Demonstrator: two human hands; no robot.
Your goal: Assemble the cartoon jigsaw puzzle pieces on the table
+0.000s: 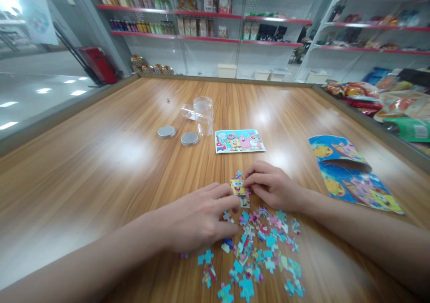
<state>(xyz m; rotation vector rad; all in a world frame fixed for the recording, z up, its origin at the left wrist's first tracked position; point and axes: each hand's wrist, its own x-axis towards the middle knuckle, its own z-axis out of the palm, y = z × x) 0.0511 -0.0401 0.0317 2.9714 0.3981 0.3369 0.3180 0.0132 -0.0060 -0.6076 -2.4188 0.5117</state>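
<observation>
By R hand point(273, 187), SpongeBob pzl point(237, 186), part-built

Lighting was bright, esp. top L, where the corner blew out to white. Glare pooled on the table point(168, 168), L & R of ctr; the floor point(25, 98) caught reflections too. Shelves point(208, 13) were soft, puzzle pcs point(247, 287) slightly smeared; wide-angle distortion stretched the edges.

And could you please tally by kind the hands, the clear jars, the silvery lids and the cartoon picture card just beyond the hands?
Hands: 2, the left hand and the right hand
Clear jars: 2, an upright jar and a lying jar
Silvery lids: 2, a left lid and a right lid
Picture card: 1
Total: 7
</observation>
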